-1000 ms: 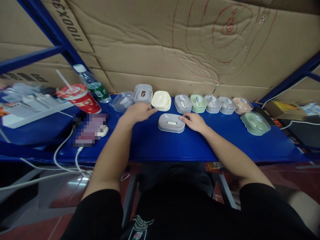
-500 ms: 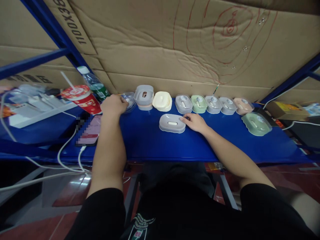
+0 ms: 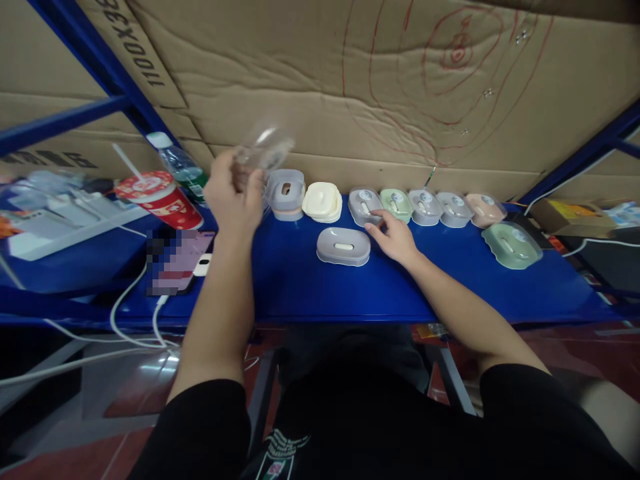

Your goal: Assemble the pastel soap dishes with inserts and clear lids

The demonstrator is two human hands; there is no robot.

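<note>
My left hand is raised at the left of the row and grips a clear plastic lid, smeared by motion. My right hand hovers or rests just right of a grey soap dish lying uncovered on the blue table; its fingers are apart and hold nothing. A white oval piece sits in the middle of this dish. Behind my left hand stands a stack of grey and pink dishes, and beside it a stack of cream pieces. A lidded grey soap dish is just behind my right fingertips.
Further lidded dishes run rightward: green, grey, grey, pink, plus a green one nearer the edge. At left are a red cup with a straw, a bottle, a phone and white cables.
My left hand has lifted the clear lid up from the table's back left. My right hand has drawn slightly right, off the grey dish's rim.
</note>
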